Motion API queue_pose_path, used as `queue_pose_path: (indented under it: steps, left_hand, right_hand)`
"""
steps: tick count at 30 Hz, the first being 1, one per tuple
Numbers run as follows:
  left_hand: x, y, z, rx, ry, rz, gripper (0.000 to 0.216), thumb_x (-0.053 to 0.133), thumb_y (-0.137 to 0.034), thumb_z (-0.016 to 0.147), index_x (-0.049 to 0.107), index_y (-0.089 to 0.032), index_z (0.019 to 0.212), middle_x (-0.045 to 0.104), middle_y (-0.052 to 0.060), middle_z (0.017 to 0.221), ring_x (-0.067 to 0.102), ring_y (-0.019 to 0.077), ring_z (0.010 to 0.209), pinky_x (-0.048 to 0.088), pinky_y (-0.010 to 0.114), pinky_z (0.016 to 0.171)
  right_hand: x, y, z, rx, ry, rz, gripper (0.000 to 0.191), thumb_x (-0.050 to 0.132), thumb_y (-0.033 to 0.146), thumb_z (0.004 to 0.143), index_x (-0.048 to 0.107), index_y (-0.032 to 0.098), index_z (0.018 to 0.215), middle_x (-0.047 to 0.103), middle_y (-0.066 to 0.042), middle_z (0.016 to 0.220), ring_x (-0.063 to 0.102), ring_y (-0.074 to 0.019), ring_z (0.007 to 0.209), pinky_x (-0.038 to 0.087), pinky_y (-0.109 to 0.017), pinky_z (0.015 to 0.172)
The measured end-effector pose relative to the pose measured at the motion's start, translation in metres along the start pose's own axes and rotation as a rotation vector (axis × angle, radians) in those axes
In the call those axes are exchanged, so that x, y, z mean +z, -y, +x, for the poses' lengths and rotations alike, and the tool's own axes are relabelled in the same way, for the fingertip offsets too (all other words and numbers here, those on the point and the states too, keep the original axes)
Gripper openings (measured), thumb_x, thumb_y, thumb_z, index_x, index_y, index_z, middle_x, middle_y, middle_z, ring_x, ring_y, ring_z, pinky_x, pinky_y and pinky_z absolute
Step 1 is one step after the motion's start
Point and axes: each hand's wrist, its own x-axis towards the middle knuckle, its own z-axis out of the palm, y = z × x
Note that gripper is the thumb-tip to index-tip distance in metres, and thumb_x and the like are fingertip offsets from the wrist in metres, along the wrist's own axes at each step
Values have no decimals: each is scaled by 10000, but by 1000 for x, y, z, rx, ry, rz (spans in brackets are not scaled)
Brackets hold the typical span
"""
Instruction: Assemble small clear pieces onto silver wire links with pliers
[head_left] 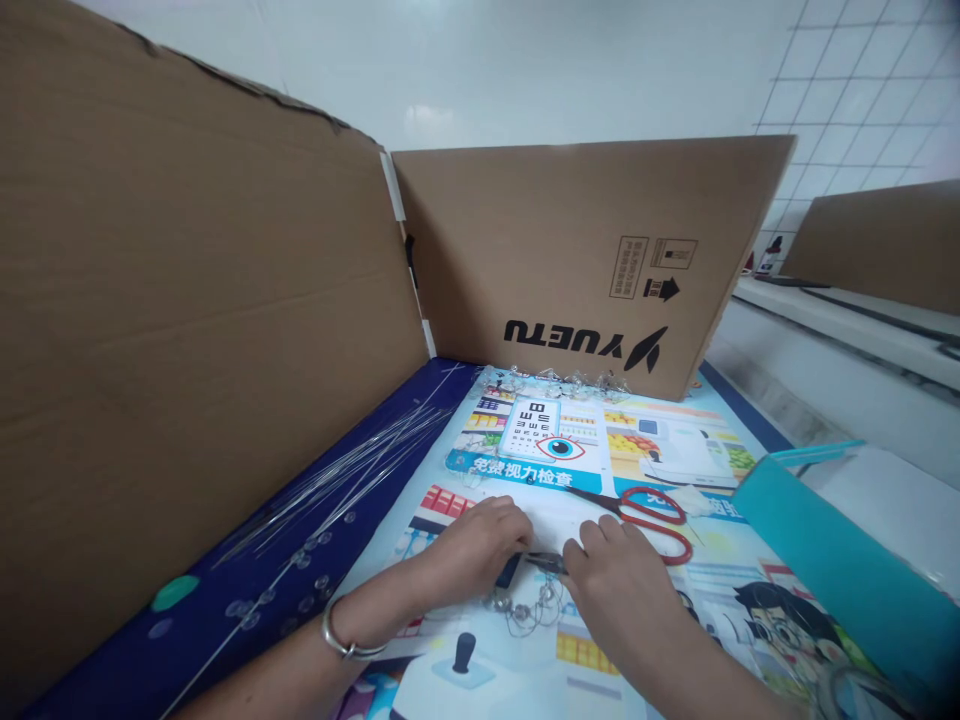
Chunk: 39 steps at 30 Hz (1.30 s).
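My left hand (pixel 484 545), with a silver bangle at the wrist, has its fingers pinched together. What lies between them is too small to make out. My right hand (pixel 619 570) is closed round a pair of pliers (pixel 547 563), whose dark metal jaws point left toward my left fingertips. The handles are hidden in the palm. Just below both hands, a loop of clear beads (pixel 523 611) on thin wire lies on the printed sheet. Scissors with red handles (pixel 660 515) rest beyond my right hand, blades pointing left.
Cardboard panels (pixel 585 250) wall off the back and left. Long thin wires (pixel 352 460) and loose clear beads (pixel 304 555) lie on the blue surface at left. More beaded wire (pixel 577 385) lies along the back panel. A turquoise box (pixel 840 570) stands at right.
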Motion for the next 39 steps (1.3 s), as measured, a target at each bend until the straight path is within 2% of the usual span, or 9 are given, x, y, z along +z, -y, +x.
queue_pose_path:
  steps: [3, 7, 18, 27, 31, 39]
  left_hand:
    - [1, 6, -3, -25, -41, -70, 157, 410, -65, 830, 529, -167, 819, 568, 22, 786, 495, 160, 780, 387, 268, 720]
    - [-1, 10, -7, 4, -68, -132, 139, 420, -79, 836, 530, -165, 827, 576, 23, 801, 498, 153, 785, 390, 274, 734]
    - [-4, 4, -8, 119, -70, -151, 178, 393, -52, 826, 529, -162, 796, 575, 23, 771, 486, 154, 774, 386, 293, 722]
    - [-8, 3, -10, 159, -37, -117, 176, 368, -73, 853, 514, -167, 825, 564, 28, 782, 477, 149, 767, 383, 277, 715]
    - [-5, 6, -11, 188, -10, -78, 183, 365, -69, 858, 518, -164, 823, 570, 36, 790, 484, 154, 768, 380, 285, 723]
    - [-1, 10, -12, 214, 7, -27, 263, 382, 14, 783, 546, -177, 862, 584, 38, 813, 499, 164, 805, 384, 286, 730]
  right_hand:
    - [-18, -11, 0, -50, 43, 78, 103, 563, 276, 791, 595, 202, 726, 563, -39, 745, 471, -205, 758, 251, -326, 631]
    - [-36, -24, 1, 30, 39, 130, 161, 510, 303, 829, 612, 210, 746, 572, -35, 765, 485, -188, 787, 266, -309, 655]
    - [1, -16, 3, -74, -60, 79, 105, 582, 273, 787, 586, 197, 716, 548, -26, 727, 448, -184, 756, 262, -309, 650]
    - [2, -9, 1, -109, -92, -20, 50, 548, 170, 788, 540, 178, 740, 517, -37, 735, 427, -189, 728, 234, -324, 603]
    - [-1, -4, 1, -126, -94, -64, 85, 525, 84, 762, 531, 167, 744, 505, -43, 727, 427, -187, 709, 232, -327, 585]
    - [-1, -3, 0, -132, -73, -84, 104, 519, 62, 745, 530, 164, 760, 511, -47, 735, 438, -191, 701, 239, -323, 569]
